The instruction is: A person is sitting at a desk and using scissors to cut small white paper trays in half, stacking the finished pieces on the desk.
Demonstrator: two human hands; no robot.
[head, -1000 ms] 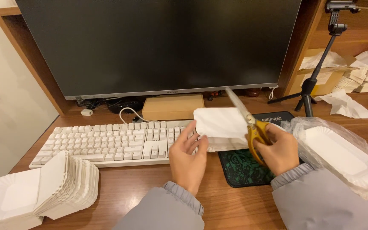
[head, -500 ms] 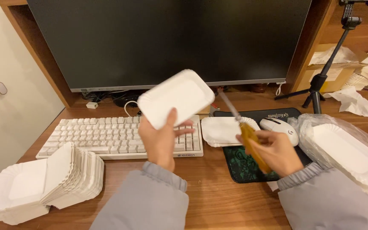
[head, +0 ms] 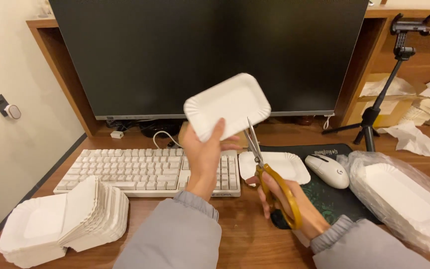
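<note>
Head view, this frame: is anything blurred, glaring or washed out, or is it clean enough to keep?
Head view: sharp overall, with no motion blur on the left hand or the right hand. The white rectangular paper tray is bright but keeps its fluted rim. The yellow-handled scissors are crisp. The dark monitor screen shows no glare. The wide lens bows the frame edges slightly.

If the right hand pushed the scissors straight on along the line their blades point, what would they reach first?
The right hand aims the yellow-handled scissors up and slightly left. First in that line is probably the lower edge of the white paper tray held up by the left hand, though depth is unclear.
</note>
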